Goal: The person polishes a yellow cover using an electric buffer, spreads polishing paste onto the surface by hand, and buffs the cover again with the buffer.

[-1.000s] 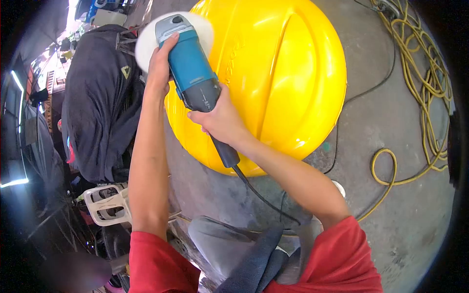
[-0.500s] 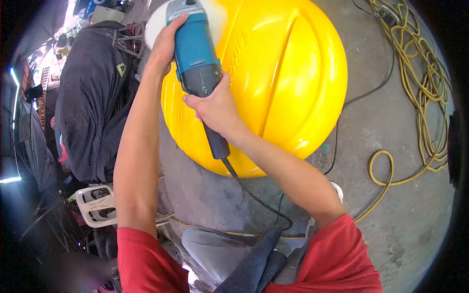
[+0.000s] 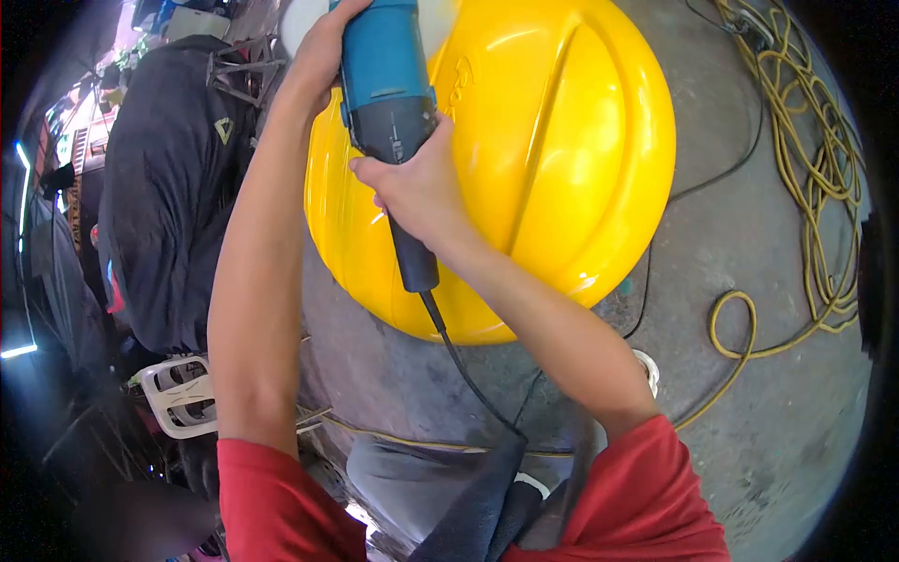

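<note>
From here I see left hand (image 3: 321, 58) clamped on the polisher (image 3: 386, 61) up front, right hand (image 3: 420, 187) clamped behind, likely for two-point control over the yellow shell (image 3: 585, 159)

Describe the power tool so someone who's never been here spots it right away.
Start at the big glossy yellow shell. Over its left part as pictured is the tool, the left hand higher and the right hand lower on it. Blue above and black below, with a dark cord trailing down, it stands out from the all-yellow shell.
</note>
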Motion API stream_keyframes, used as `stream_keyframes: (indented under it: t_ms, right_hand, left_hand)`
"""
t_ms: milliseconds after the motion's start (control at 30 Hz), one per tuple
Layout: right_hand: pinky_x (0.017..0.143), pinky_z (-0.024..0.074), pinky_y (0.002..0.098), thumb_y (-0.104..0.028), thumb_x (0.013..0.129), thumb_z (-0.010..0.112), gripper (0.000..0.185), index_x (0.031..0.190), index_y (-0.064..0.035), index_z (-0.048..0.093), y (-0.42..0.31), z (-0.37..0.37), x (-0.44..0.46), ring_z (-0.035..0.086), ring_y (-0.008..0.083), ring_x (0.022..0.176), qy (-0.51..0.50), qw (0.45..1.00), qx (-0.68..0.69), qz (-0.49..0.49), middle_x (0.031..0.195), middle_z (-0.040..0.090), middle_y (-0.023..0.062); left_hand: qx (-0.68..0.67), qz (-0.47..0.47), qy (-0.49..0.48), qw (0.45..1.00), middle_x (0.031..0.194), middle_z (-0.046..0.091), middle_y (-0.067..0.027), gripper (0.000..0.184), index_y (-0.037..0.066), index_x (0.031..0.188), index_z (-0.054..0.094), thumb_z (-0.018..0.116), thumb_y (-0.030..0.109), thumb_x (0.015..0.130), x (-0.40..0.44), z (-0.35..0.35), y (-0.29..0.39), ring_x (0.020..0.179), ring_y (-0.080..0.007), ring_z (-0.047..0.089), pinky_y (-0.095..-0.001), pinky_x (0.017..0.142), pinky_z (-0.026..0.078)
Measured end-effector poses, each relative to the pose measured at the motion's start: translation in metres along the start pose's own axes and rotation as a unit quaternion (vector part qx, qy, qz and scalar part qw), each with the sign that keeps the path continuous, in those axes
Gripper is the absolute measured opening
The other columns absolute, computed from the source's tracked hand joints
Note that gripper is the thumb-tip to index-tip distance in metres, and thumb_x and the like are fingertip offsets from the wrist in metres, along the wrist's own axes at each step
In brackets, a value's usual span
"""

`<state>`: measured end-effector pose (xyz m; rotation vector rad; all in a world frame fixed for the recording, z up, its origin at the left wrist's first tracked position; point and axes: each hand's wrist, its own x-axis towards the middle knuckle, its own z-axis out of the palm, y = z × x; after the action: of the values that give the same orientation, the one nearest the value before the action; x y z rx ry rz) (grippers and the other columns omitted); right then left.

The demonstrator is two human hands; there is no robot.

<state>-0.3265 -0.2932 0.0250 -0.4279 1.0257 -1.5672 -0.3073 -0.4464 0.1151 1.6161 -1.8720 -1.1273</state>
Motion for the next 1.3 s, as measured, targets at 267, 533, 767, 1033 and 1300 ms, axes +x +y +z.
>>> stream_keyframes:
  t_ms: [267,533,767,1033,1300]
  right_hand:
    - [0.052,0.0485,0.0298,-0.012,0.072,0.077,0.078,0.129,0.0042,0.026,0.017,-0.014,-0.047,0.056,0.0146,0.056,-0.087,0.995,-0.052,0.026,0.086,0.055,0.0106]
    - [0.093,0.0464,0.0419,-0.02,0.07,0.079,0.093,0.139,0.0037,0.021,0.029,-0.05,-0.173,0.059,0.0379,0.109,-0.195,0.958,-0.188,0.1,0.116,0.056,0.0274]
    - [0.095,0.0454,0.0423,-0.022,0.072,0.079,0.098,0.143,-0.0023,0.015,0.034,-0.073,-0.245,0.058,0.0424,0.111,-0.327,0.875,-0.237,0.265,0.119,0.055,0.0305]
    - [0.096,0.0446,0.0411,-0.019,0.071,0.08,0.098,0.142,-0.0002,0.015,0.035,-0.054,-0.216,0.058,0.0355,0.109,-0.209,0.946,-0.21,0.133,0.117,0.055,0.025]
    - [0.098,0.043,0.039,-0.018,0.07,0.082,0.099,0.141,0.0026,0.016,0.025,-0.048,-0.194,0.056,0.0326,0.11,-0.176,0.964,-0.132,0.148,0.119,0.053,0.0215]
  left_hand:
    - [-0.074,-0.029,0.048,0.996,0.099,0.065,-0.0063,0.054,0.002,0.114,0.062,0.059,0.048,0.087,-0.064,-0.017,-0.033,0.084,-0.0136,0.062,-0.0275,0.077,0.05]
    - [-0.182,-0.105,0.146,0.967,0.115,0.06,-0.0113,0.057,-0.001,0.129,0.049,0.063,0.036,0.088,-0.224,-0.035,-0.102,0.099,-0.019,0.06,-0.0308,0.087,0.049]
    - [-0.26,-0.146,0.255,0.92,0.128,0.054,-0.012,0.06,-0.001,0.137,0.041,0.062,0.031,0.09,-0.358,-0.031,-0.162,0.116,-0.0221,0.052,-0.0354,0.103,0.038]
    - [-0.181,-0.09,0.183,0.962,0.124,0.055,-0.0148,0.064,-0.006,0.132,0.046,0.066,0.035,0.087,-0.263,-0.027,-0.114,0.111,-0.0206,0.054,-0.0315,0.098,0.041]
    - [-0.136,-0.118,0.134,0.975,0.114,0.06,-0.0151,0.072,-0.008,0.126,0.049,0.069,0.046,0.082,-0.232,-0.03,-0.099,0.099,-0.02,0.06,-0.0303,0.086,0.048]
